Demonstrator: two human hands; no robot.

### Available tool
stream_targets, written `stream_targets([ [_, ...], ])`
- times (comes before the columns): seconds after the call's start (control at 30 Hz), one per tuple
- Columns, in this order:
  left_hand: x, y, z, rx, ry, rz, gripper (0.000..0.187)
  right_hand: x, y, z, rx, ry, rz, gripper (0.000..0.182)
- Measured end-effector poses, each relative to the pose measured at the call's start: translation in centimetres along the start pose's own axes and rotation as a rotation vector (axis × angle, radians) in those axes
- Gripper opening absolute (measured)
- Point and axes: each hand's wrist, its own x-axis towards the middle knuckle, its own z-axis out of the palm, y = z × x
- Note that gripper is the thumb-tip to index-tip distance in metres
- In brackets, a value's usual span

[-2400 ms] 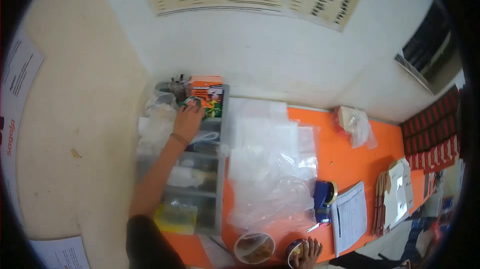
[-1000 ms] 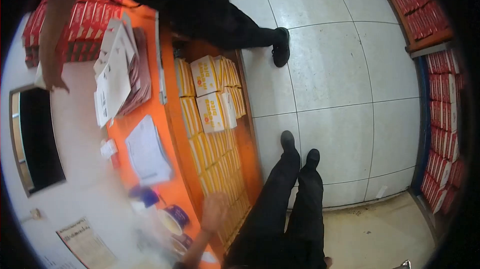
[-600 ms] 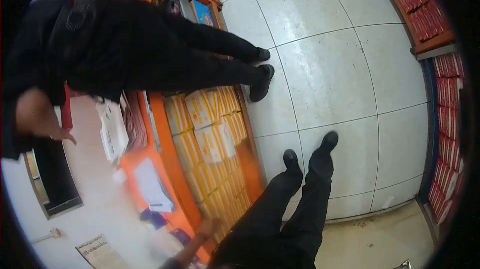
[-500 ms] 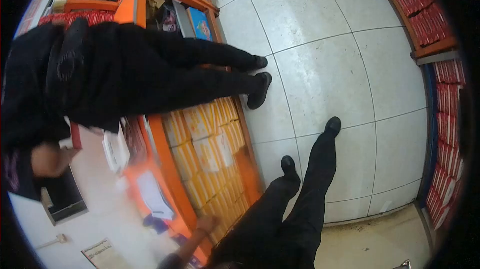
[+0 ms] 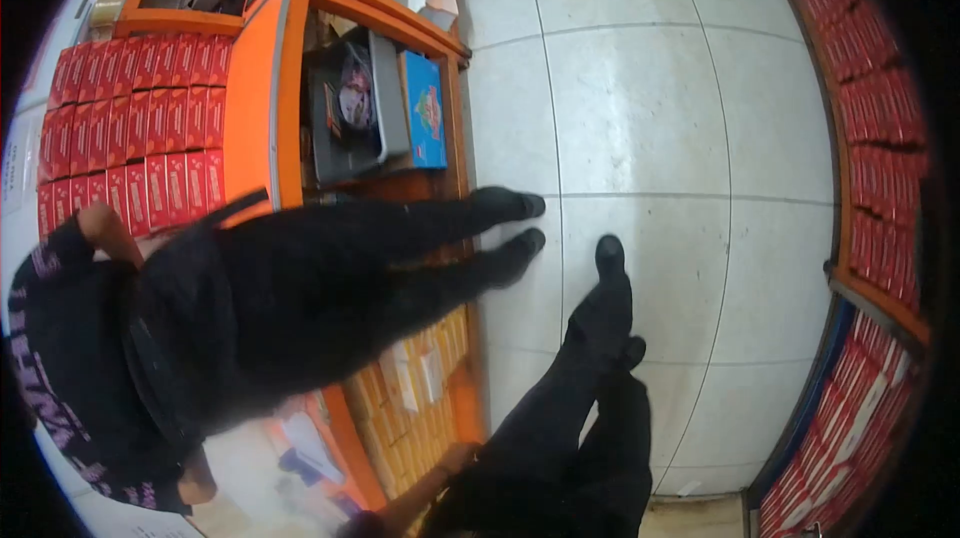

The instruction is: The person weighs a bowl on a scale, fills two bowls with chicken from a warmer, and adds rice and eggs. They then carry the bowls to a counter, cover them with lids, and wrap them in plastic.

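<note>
My left hand (image 5: 458,458) hangs beside my thigh at the bottom of the head view. It is small and blurred, so I cannot tell how its fingers are set. Behind it in this view are stacked yellow boxes (image 5: 412,443) on a shelf below an orange counter (image 5: 345,448). My right hand is out of view. Both my legs show in dark trousers, with one shoe (image 5: 610,253) ahead of the other on the tiles.
A person (image 5: 260,288) in dark clothes stands at the counter, left of my path. Red boxes (image 5: 140,133) fill a shelf beyond. A grey bin (image 5: 385,98) and blue box (image 5: 424,110) sit on a low shelf. Red packs (image 5: 880,158) line the right side.
My view has moved forward along the tiled floor, and my legs have changed stride. The other person now appears lower in view, uncovering the red boxes. My left hand is now closer to my thigh.
</note>
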Motion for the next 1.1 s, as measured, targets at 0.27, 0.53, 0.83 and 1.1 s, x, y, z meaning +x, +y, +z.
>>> stream_targets([
  [0.27,6.8,10.4,-17.0,-0.055,0.179,-0.169,0.038,5.1,-17.9,2.2,-0.03,-0.039,0.021,0.035],
  [0.53,14.4,17.8,-24.4,-0.094,0.634,-0.049,0.024,10.6,-30.7,1.2,0.055,-0.194,0.004,0.035],
  [0.83,23.3,29.6,-47.9,-0.036,0.888,-0.095,0.041,11.0,-57.6,7.6,-0.203,-0.415,0.053,0.046],
  [1.1,36.0,22.5,-69.2,0.052,1.134,-0.201,0.064,9.8,-74.3,22.8,-0.526,-0.424,-0.162,0.054],
])
